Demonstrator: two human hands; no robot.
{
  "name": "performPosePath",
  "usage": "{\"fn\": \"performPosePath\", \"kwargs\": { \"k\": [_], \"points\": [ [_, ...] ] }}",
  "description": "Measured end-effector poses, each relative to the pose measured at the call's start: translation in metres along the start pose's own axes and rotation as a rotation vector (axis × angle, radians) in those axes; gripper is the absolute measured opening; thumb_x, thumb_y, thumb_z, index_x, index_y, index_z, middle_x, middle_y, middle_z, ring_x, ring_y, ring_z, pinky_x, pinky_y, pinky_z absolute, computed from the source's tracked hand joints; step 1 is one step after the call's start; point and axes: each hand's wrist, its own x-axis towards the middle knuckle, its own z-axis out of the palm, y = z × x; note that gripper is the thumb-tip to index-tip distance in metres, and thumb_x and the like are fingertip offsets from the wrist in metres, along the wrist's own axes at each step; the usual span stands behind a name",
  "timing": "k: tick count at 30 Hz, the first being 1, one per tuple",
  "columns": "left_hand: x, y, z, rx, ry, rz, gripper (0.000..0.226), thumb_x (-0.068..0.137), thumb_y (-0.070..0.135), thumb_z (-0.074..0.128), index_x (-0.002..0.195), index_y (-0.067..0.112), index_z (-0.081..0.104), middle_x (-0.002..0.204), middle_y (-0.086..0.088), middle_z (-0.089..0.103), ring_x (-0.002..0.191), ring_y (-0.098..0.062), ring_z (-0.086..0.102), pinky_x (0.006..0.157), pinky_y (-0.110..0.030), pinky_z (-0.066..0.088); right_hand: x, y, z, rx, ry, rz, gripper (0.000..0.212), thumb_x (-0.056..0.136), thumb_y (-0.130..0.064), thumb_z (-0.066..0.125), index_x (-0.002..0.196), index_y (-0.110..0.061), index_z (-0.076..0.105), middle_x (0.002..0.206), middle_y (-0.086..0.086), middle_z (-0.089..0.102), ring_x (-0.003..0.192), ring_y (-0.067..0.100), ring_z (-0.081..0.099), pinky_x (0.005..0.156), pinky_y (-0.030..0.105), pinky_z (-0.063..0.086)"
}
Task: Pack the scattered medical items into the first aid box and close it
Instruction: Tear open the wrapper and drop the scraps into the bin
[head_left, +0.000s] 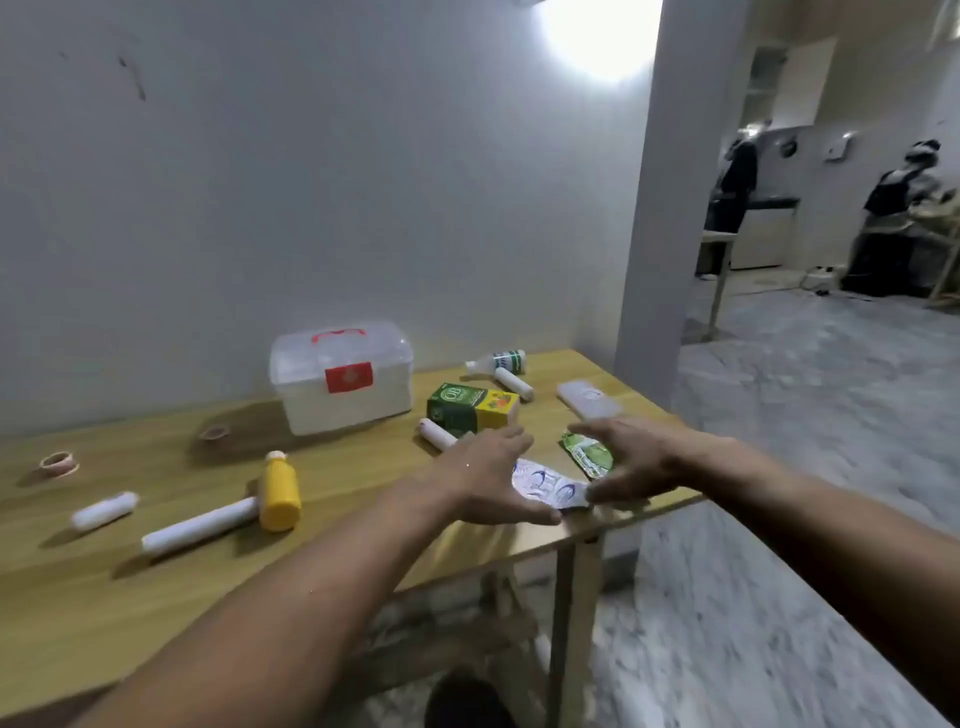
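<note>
The translucent first aid box with a red handle and red label stands shut at the back of the wooden table. My left hand and my right hand hover open, palms facing each other, above a blue-and-white blister sheet near the table's right front edge. A green sachet lies under my right hand. Scattered around are a green and yellow carton, a yellow bottle, several white gauze rolls, a small white bottle, tape rolls and a flat white case.
The table stands against a white wall. Its right edge ends near a pillar, with grey marble floor beyond. Two people stand at counters in the far room on the right.
</note>
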Motion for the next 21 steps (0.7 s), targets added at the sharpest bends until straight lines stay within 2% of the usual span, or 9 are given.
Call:
{"fn": "performPosePath", "kwargs": {
  "k": [2,4,6,8,10,14,16,18,21],
  "points": [
    [0.007,0.008,0.020,0.038,-0.109,0.011,0.104,0.066,0.072,0.063,0.147,0.017,0.027,0.158,-0.004,0.022,0.143,-0.025,0.024,0.116,-0.043,0.023,-0.007,0.007,0.013,0.026,-0.110,0.015,0.085,0.066,-0.043,0.077,0.137,-0.016,0.039,0.136,0.007,0.051,0.121,0.026,0.049,0.100,0.037,0.041],
    [0.009,0.011,0.043,0.058,-0.174,-0.005,0.105,0.065,0.073,0.062,0.147,0.018,0.025,0.160,-0.005,0.013,0.146,-0.024,0.014,0.118,-0.044,0.019,-0.014,0.014,0.030,0.022,-0.155,-0.012,0.070,0.064,-0.042,0.079,0.121,-0.019,0.045,0.121,0.003,0.056,0.108,0.024,0.053,0.089,0.035,0.045],
    [0.012,0.014,0.059,0.053,-0.167,0.008,0.096,0.071,0.068,0.061,0.145,0.018,0.027,0.160,-0.006,0.013,0.147,-0.022,0.013,0.118,-0.045,0.018,-0.019,0.022,0.041,-0.061,-0.116,-0.027,0.071,0.067,-0.042,0.076,0.126,-0.017,0.045,0.127,0.005,0.054,0.109,0.025,0.053,0.090,0.037,0.047],
    [0.012,0.014,0.067,0.072,-0.069,0.042,0.077,0.079,0.058,0.060,0.140,0.018,0.036,0.158,-0.005,0.022,0.143,-0.022,0.023,0.115,-0.044,0.025,-0.026,0.030,0.052,-0.157,0.006,-0.042,0.062,0.076,-0.033,0.069,0.131,-0.015,0.046,0.134,0.005,0.052,0.116,0.026,0.052,0.092,0.039,0.047],
    [0.009,0.019,0.076,0.099,0.082,0.112,0.047,0.081,0.046,0.062,0.118,0.018,0.053,0.144,-0.003,0.044,0.129,-0.024,0.044,0.098,-0.037,0.041,-0.032,0.041,0.067,-0.186,0.143,-0.086,0.051,0.079,-0.016,0.061,0.129,-0.019,0.050,0.137,0.001,0.054,0.119,0.027,0.053,0.090,0.042,0.049],
    [0.003,0.033,0.090,0.112,0.333,0.221,0.009,0.080,0.026,0.058,0.086,0.020,0.060,0.110,0.004,0.067,0.099,-0.027,0.062,0.064,-0.032,0.047,-0.050,0.064,0.086,-0.179,0.395,-0.176,0.049,0.072,0.005,0.052,0.109,-0.023,0.066,0.115,-0.003,0.070,0.094,0.030,0.067,0.062,0.040,0.055],
    [0.003,0.046,0.093,0.061,0.410,0.239,0.018,0.082,0.028,0.048,0.077,0.017,0.060,0.089,0.003,0.068,0.085,-0.028,0.062,0.054,-0.029,0.044,-0.066,0.069,0.086,-0.176,0.509,-0.157,0.050,0.064,0.010,0.059,0.099,-0.023,0.073,0.094,0.002,0.076,0.073,0.031,0.070,0.051,0.033,0.054],
    [0.005,0.063,0.096,-0.014,0.454,0.292,0.020,0.081,0.025,0.050,0.073,0.017,0.067,0.082,0.004,0.070,0.078,-0.028,0.065,0.051,-0.029,0.048,-0.089,0.077,0.084,-0.169,0.592,-0.096,0.049,0.058,0.012,0.066,0.092,-0.022,0.076,0.070,0.008,0.074,0.051,0.032,0.065,0.043,0.028,0.046],
    [0.009,0.096,0.111,-0.086,0.550,0.458,0.018,0.077,0.017,0.054,0.068,0.014,0.070,0.078,-0.006,0.065,0.071,-0.028,0.061,0.045,-0.029,0.048,-0.129,0.096,0.087,-0.063,0.693,0.011,0.039,0.068,0.007,0.069,0.094,-0.021,0.076,0.059,0.013,0.069,0.045,0.036,0.060,0.041,0.030,0.047]
  ]
}}
